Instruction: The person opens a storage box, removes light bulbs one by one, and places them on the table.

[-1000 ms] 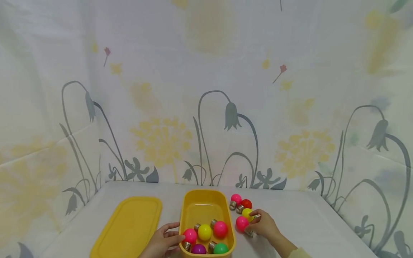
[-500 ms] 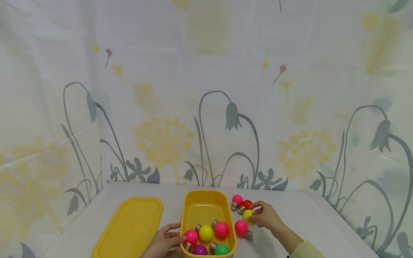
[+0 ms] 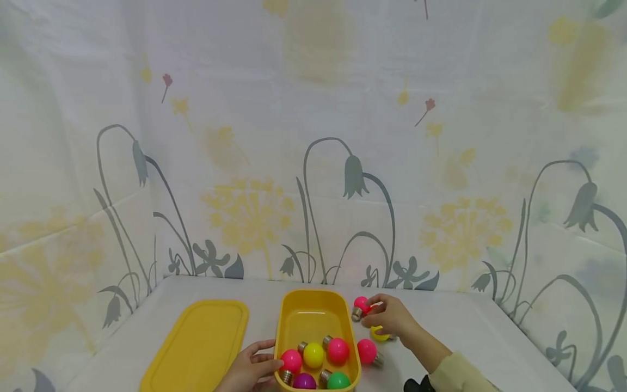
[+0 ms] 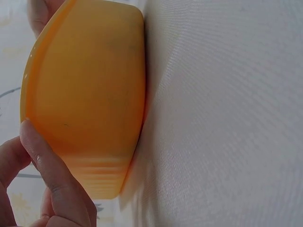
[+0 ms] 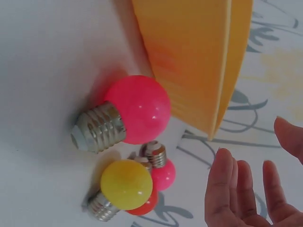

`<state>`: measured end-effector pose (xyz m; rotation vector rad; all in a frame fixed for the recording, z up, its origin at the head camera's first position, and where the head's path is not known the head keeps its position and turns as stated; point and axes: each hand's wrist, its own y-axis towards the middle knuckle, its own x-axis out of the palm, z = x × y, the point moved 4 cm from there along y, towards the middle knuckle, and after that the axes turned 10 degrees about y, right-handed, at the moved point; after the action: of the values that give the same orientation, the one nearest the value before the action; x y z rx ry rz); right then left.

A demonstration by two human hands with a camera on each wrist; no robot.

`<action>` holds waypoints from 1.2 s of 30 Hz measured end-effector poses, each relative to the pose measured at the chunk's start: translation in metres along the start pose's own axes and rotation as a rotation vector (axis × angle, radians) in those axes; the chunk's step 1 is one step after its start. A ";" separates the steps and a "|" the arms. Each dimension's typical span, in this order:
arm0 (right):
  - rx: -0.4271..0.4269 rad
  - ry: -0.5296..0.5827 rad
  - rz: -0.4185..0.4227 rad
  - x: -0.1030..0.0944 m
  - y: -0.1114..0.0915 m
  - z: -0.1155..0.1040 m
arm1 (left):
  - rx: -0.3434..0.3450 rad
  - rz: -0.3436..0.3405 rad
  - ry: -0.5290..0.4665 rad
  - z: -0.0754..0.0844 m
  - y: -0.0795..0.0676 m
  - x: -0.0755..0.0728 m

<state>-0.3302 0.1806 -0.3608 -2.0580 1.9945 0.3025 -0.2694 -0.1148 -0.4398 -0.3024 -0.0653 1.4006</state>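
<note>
In the head view, the left hand [image 3: 249, 370] grips the left rim of the yellow box [image 3: 313, 326], five bulbs [image 3: 313, 355] inside; the right hand [image 3: 393, 317] hovers near a pink bulb [image 3: 361, 302]. Left wrist: one fingertip [image 4: 29, 132] meets the box—the others are hard to make out. Right wrist: fingers relaxed, grasping nothing, above the surface [image 5: 47, 66].

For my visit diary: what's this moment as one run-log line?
left grip: holds yellow box; right grip: empty, near red light bulb; yellow lid: flat, left of box

Five coloured bulbs [image 3: 313, 355] inside a yellow box [image 3: 313, 325]
</note>
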 end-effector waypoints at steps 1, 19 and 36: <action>-0.001 0.002 -0.006 0.002 0.000 -0.002 | -0.004 0.000 -0.001 -0.001 0.000 0.000; -0.029 0.054 -0.187 0.051 -0.006 -0.032 | -0.007 -0.004 0.003 -0.002 -0.003 0.000; 0.102 0.059 -0.301 0.092 0.001 -0.028 | 0.007 -0.016 -0.014 -0.001 -0.001 -0.002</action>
<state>-0.3284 0.0847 -0.3641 -2.2816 1.6582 0.0784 -0.2687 -0.1169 -0.4405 -0.2856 -0.0747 1.3874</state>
